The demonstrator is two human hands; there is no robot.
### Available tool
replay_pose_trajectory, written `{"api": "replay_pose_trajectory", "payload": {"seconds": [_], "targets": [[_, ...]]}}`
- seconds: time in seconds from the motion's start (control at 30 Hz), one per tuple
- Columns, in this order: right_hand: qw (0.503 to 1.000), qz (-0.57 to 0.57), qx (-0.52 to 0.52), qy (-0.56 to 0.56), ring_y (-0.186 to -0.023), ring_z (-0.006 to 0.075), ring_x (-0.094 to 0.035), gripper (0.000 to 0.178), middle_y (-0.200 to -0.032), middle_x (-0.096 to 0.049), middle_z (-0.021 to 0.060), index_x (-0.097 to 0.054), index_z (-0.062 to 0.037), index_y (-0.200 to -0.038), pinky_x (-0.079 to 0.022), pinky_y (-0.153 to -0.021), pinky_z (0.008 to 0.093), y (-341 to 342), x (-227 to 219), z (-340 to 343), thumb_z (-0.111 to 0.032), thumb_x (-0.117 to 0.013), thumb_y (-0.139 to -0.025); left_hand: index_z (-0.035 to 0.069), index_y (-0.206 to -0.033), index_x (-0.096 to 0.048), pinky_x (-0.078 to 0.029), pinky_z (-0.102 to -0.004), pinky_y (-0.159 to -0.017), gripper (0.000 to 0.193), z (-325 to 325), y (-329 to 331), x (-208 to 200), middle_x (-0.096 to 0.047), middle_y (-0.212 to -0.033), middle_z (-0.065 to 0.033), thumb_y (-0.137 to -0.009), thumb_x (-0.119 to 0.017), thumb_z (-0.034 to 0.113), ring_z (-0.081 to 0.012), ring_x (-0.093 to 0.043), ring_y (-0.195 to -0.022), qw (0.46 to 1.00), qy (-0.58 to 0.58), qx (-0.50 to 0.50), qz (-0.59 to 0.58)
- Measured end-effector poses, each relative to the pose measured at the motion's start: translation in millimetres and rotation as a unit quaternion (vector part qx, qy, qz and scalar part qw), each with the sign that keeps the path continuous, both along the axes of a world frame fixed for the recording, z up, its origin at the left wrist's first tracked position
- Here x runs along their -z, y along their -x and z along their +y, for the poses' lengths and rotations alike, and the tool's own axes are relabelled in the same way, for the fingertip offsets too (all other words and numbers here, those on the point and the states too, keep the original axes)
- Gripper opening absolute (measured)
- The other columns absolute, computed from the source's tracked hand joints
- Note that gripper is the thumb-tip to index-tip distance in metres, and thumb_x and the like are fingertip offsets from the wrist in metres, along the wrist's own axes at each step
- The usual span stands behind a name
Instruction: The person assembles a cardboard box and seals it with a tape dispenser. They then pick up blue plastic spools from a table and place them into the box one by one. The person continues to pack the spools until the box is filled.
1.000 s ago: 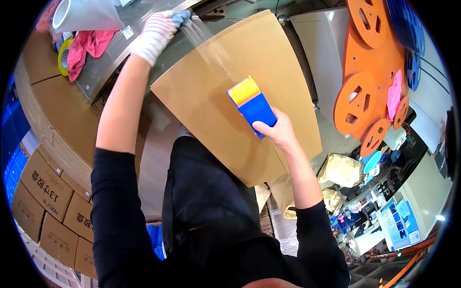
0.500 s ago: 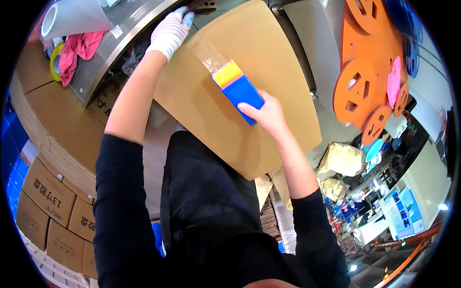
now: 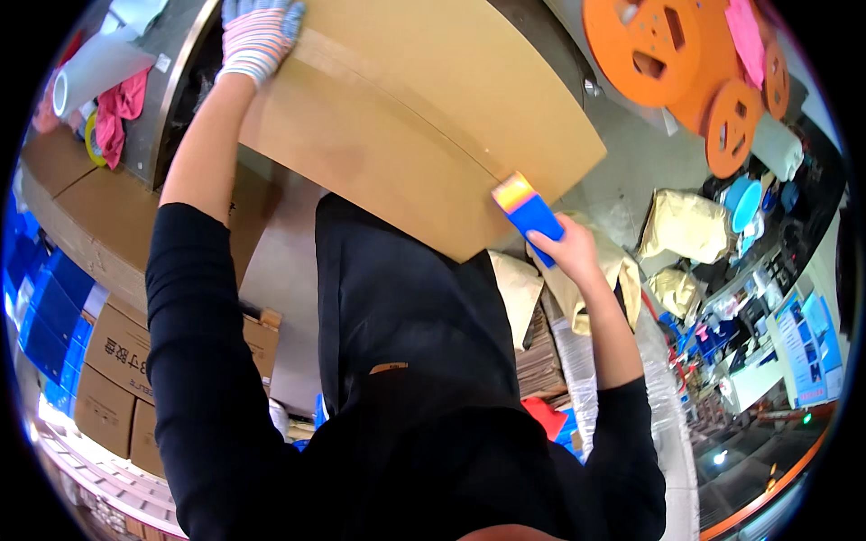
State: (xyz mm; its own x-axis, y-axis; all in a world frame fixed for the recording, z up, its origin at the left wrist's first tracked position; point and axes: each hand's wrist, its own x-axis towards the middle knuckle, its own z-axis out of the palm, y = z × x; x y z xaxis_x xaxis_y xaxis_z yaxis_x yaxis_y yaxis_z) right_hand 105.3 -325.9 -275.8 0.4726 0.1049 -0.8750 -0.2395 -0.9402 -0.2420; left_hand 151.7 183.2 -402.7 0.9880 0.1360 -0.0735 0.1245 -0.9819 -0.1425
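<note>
A large brown cardboard box point(image 3: 370, 162) lies tilted in front of me, with a seam running across its upper face. A strip of clear tape point(image 3: 325, 59) shows on the seam's left part; further right I cannot make it out well. My left hand point(image 3: 259, 41), in a striped knit glove, lies on the box's far left end with its fingers stretched out. Bare and closed, my right hand point(image 3: 575, 248) grips a blue tape dispenser point(image 3: 537, 221). Its yellow-orange head is at the seam's near right end, close to the box edge.
Orange reels point(image 3: 642, 45) stand at the upper right. A metal worktable point(image 3: 167, 99) at the left bears a pink cloth point(image 3: 113, 117) and a plastic roll point(image 3: 95, 77). Stacked cartons point(image 3: 104, 406) fill the lower left. Beige sacks point(image 3: 686, 225) lie to the right.
My right hand has drawn the tape dispenser along the seam, rightward and nearer, from mid-box to the right edge. My left hand stays at the box's far left end. The view has shifted.
</note>
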Motion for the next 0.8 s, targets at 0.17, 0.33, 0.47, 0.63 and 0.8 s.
{"api": "replay_pose_trajectory", "payload": {"seconds": [0.17,0.33,0.47,0.63,0.8], "targets": [[0.999,-0.004,0.053,0.002,-0.084,0.0255,-0.069,0.052,-0.090,-0.071,0.0142,-0.068,-0.0055,-0.108,-0.053,-0.076,0.0349,38,-28,-102,-0.043,-0.076,-0.073,0.024,-0.150,-0.028,-0.025,-0.0519,-0.111,0.057,-13,2,2,-0.033,-0.152,-0.0080,-0.098,-0.035,0.046,-0.0335,-0.035,-0.137,0.962,-0.266,0.019,0.054],[0.999,-0.021,0.035,0.015,-0.084,0.0308,-0.069,0.055,-0.089,-0.070,0.0160,-0.067,-0.0079,-0.109,-0.053,-0.076,0.0383,42,-21,-106,-0.048,-0.074,-0.072,0.023,-0.151,-0.026,-0.013,-0.0604,-0.112,0.061,-87,7,40,-0.023,-0.157,-0.0077,-0.096,-0.033,0.051,-0.0383,-0.020,-0.143,0.995,-0.039,-0.052,-0.073],[0.999,-0.012,0.032,0.001,-0.082,0.0318,-0.068,0.053,-0.086,-0.070,0.0156,-0.067,-0.0082,-0.106,-0.052,-0.074,0.0391,40,-9,-116,-0.048,-0.074,-0.072,0.023,-0.141,-0.042,-0.019,-0.0579,-0.112,0.058,-287,31,-36,-0.041,-0.147,-0.0088,-0.087,-0.056,0.037,-0.0340,-0.036,-0.134,0.963,0.188,0.173,0.080],[0.999,-0.022,0.036,-0.010,-0.080,0.0327,-0.067,0.052,-0.085,-0.069,0.0158,-0.066,-0.0085,-0.105,-0.052,-0.073,0.0392,40,7,-118,-0.049,-0.072,-0.073,0.028,-0.141,-0.042,-0.018,-0.0563,-0.113,0.056,-380,63,-14,-0.041,-0.147,-0.0002,-0.089,-0.055,0.042,-0.0276,-0.037,-0.135,0.930,0.255,0.255,0.074],[0.997,-0.072,-0.010,-0.041,-0.085,0.0326,-0.067,0.053,-0.090,-0.069,0.0162,-0.067,-0.0097,-0.107,-0.052,-0.074,0.0403,66,31,-188,-0.048,-0.073,-0.072,0.028,-0.139,-0.045,-0.020,-0.0584,-0.111,0.054,-377,59,-5,-0.044,-0.144,-0.0013,-0.087,-0.057,0.042,-0.0288,-0.038,-0.134,0.929,0.246,0.267,0.071]]}}
